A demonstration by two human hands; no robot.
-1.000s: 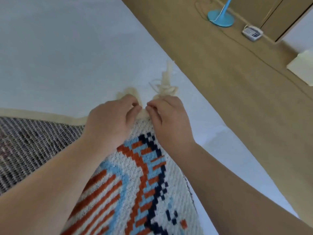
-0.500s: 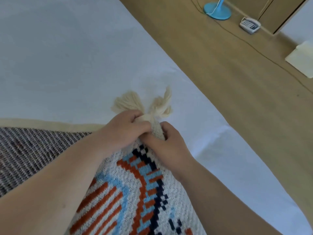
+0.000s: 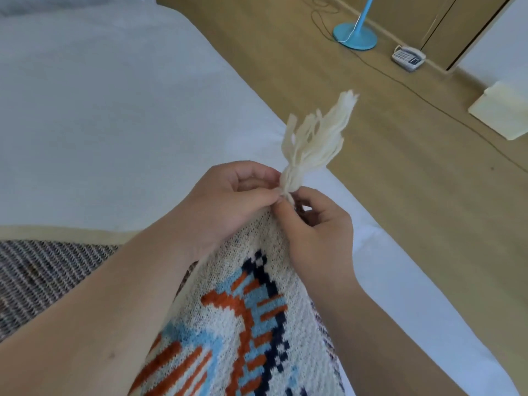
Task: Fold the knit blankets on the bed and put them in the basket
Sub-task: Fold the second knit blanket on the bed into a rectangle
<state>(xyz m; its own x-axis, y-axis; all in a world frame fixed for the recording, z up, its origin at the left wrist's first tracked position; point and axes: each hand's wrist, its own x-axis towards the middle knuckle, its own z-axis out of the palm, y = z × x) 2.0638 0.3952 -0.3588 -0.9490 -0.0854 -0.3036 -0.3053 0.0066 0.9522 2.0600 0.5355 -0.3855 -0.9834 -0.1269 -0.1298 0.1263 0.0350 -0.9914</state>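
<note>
A knit blanket [image 3: 245,324] with an orange, light blue, navy and cream pattern is lifted off the white bed [image 3: 100,124]. At its raised corner, cream tassels [image 3: 314,138] stick up in a bunch. My left hand [image 3: 228,204] and my right hand [image 3: 317,230] both pinch this corner just below the tassels, fingertips meeting. To the left, more of the blanket [image 3: 43,270] lies flat, showing a grey-brown striped knit with a cream border. No basket is in view.
The bed's edge runs diagonally to the right of my hands, with a wooden floor [image 3: 400,195] beyond it. On the floor stand a blue fan base [image 3: 354,38], a white telephone [image 3: 408,57] with a cord, and a cream object [image 3: 503,112].
Both hands have lifted the blanket corner off the bed and toward me. The two tassels, spread apart earlier, are now gathered together and stand upright above my fingers.
</note>
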